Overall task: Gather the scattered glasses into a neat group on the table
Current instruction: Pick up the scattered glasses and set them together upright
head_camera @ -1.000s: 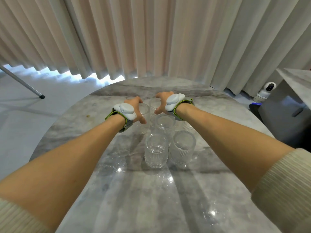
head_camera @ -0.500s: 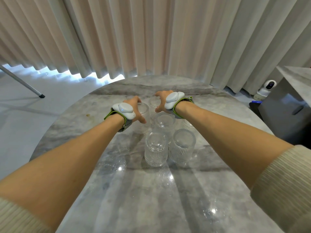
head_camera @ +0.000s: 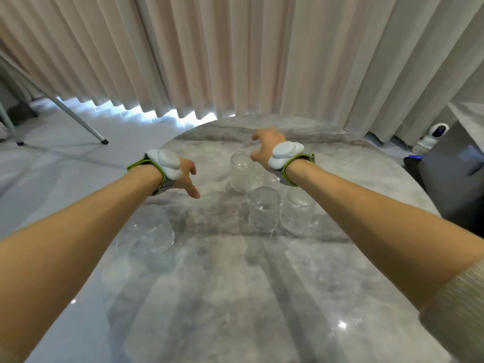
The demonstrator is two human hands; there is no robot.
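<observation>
Several clear ribbed glasses stand close together on the round marble table [head_camera: 235, 297]. One glass [head_camera: 242, 171] is at the back, two glasses [head_camera: 264, 209] [head_camera: 297, 213] stand side by side in front, and another glass [head_camera: 272, 180] is half hidden between them. Apart from the group, a blurred clear glass shape [head_camera: 154, 231] lies next to my left forearm; I cannot tell if it is upright. My left hand [head_camera: 183, 176] hovers left of the group, fingers spread, holding nothing. Just behind the back glass, my right hand [head_camera: 265, 150] is open and apart from it.
Beige curtains [head_camera: 235, 61] hang behind the table. A metal stand leg [head_camera: 78, 119] reaches the floor at left. At right are a small white camera [head_camera: 432, 137] and a dark grey cabinet [head_camera: 455, 179] near the table's edge.
Both hands have let go of the back glasses and opened. My left hand moved out to the left, my right hand lifted back. The view has shifted and blurred.
</observation>
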